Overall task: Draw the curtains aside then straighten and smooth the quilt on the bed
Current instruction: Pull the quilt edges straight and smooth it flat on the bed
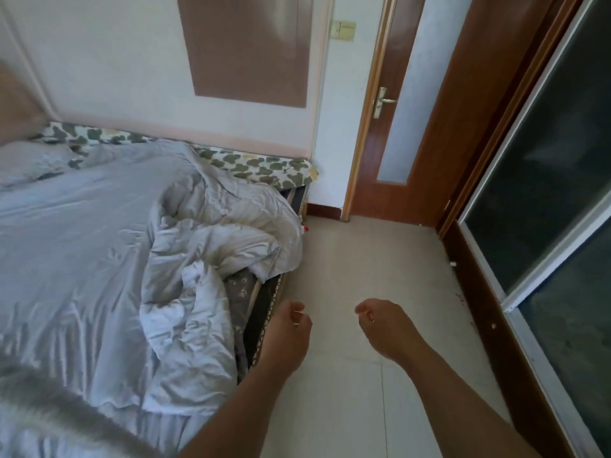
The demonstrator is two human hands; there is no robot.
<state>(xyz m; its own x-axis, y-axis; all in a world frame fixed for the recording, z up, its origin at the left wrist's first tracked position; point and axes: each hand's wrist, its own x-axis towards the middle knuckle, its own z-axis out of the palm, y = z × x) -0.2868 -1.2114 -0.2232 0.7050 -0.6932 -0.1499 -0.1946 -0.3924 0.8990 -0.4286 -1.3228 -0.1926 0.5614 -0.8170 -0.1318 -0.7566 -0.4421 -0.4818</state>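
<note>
Quilt (132,259), pale blue-grey thin crumpled fabric, is lying on the bed (261,312) but not lying flat. Its edge nearest me is bunching into a twisted heap along the mattress side, folding back on itself and exposing a strip of grey small-print sheet (239,292) beneath. The farther part is lying flatter, though it is creasing throughout. Straightening and smoothing: I am judging this not yet begun. Curtains: not appearing in this view, so I am unable to say whether they are drawn aside. My left hand (292,322) and right hand (380,322) are hovering in front of me over the pale tiled floor (363,259), near the bed edge. Both have fingers loosely curling and are gripping nothing, and neither is touching the quilt. The left hand is sitting nearer the heap. Remaining work, as I am judging it: taking hold of the bunched edge, drawing it out toward the bed side, then pressing the creases flat across the whole surface.
</note>
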